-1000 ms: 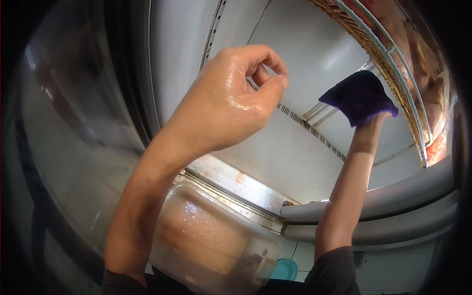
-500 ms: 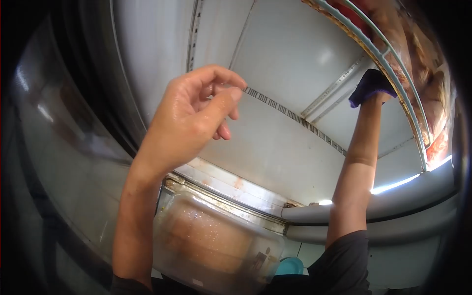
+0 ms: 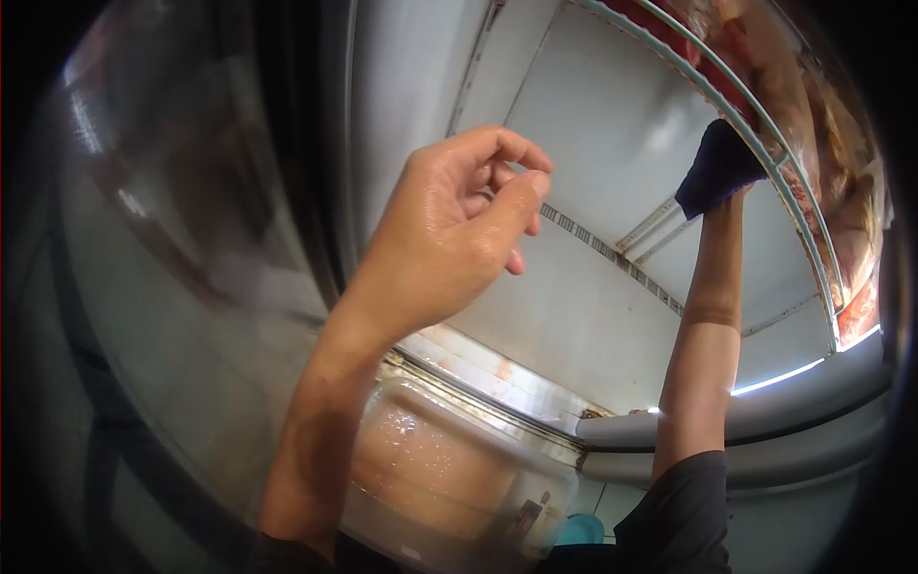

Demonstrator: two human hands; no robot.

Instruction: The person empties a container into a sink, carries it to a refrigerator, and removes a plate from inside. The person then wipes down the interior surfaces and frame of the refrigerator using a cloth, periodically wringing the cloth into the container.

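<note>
My left hand [image 3: 459, 225] is raised in mid-air in front of the cabinet's inner wall. Its skin looks wet, the fingers curve loosely with gaps between them, and nothing shows in the grasp. Farther in, my right hand [image 3: 734, 198] presses a dark purple cloth [image 3: 715, 170] to the pale wall [image 3: 564, 287], just beneath a wire shelf [image 3: 660, 59]. The cloth covers most of that hand's fingers.
Raw meat [image 3: 813, 124] lies on the wire shelf at the upper right. Below my arms is a clear plastic tub [image 3: 382, 517] with brownish contents. A turquoise round item [image 3: 581, 529] sits beside it. A glass door [image 3: 182, 258] fills the left side.
The view has shifted, so my left hand and the tub appear farther right. The purple cloth stays near the shelf, spread a little differently against the wall.
</note>
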